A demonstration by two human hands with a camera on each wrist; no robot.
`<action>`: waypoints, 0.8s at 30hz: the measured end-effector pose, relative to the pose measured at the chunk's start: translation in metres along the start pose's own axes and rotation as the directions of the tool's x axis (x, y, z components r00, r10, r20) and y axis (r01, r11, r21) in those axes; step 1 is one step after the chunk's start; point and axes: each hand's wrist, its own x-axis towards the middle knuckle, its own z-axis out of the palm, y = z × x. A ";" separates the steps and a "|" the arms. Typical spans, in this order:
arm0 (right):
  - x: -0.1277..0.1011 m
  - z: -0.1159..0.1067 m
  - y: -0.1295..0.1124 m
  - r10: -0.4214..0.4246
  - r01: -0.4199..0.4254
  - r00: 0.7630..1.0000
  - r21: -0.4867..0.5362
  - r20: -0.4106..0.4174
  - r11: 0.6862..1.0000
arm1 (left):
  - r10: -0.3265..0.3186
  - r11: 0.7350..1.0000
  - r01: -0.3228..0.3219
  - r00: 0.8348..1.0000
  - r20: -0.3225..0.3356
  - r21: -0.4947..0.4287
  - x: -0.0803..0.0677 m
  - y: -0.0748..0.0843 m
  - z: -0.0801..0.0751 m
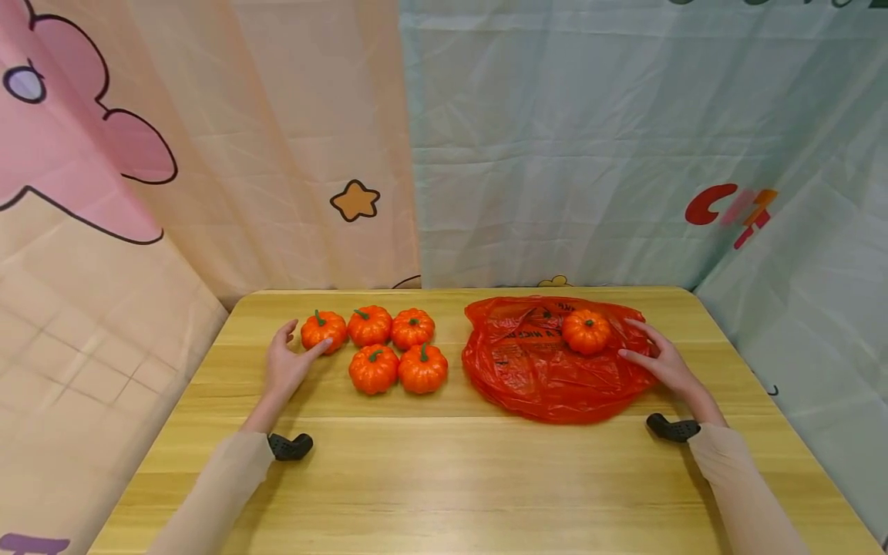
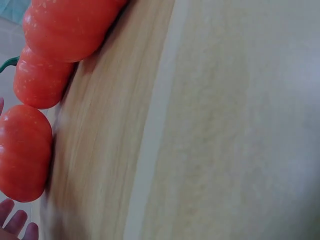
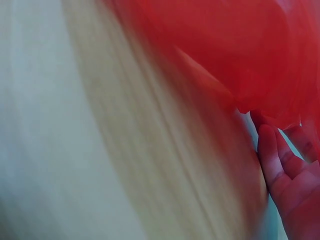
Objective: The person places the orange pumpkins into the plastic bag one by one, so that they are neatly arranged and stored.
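On the left, my left hand (image 1: pixel 287 358) is at the leftmost small orange pumpkin (image 1: pixel 323 331), thumb over its near side and fingers spread beyond its left side. The left wrist view shows its fingertips (image 2: pixel 17 223) a little apart from a pumpkin (image 2: pixel 24 152). At the right edge of a red plastic bag (image 1: pixel 534 378), my right hand (image 1: pixel 669 364) lies with thumb and fingers apart. A single pumpkin (image 1: pixel 586 331) sits on the bag, left of that hand. In the right wrist view, bag film (image 3: pixel 240 55) hides part of the fingers.
Several more pumpkins (image 1: pixel 375 369) stand in two rows between the left hand and the bag. All of it is on a light wooden table (image 1: pixel 444 478). Printed cloth curtains (image 1: pixel 555 154) hang behind the far edge and at both sides.
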 end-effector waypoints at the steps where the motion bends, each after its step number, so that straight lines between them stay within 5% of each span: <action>1: 0.000 0.000 0.000 -0.001 0.001 1.000 0.004 0.000 1.000 | -0.001 1.000 0.001 1.000 0.006 0.000 0.001 0.001 0.001; 24: 0.000 0.001 0.002 -0.024 0.024 1.000 0.051 -0.003 0.998 | 0.016 0.997 -0.012 0.998 0.057 -0.072 0.015 -0.007 0.011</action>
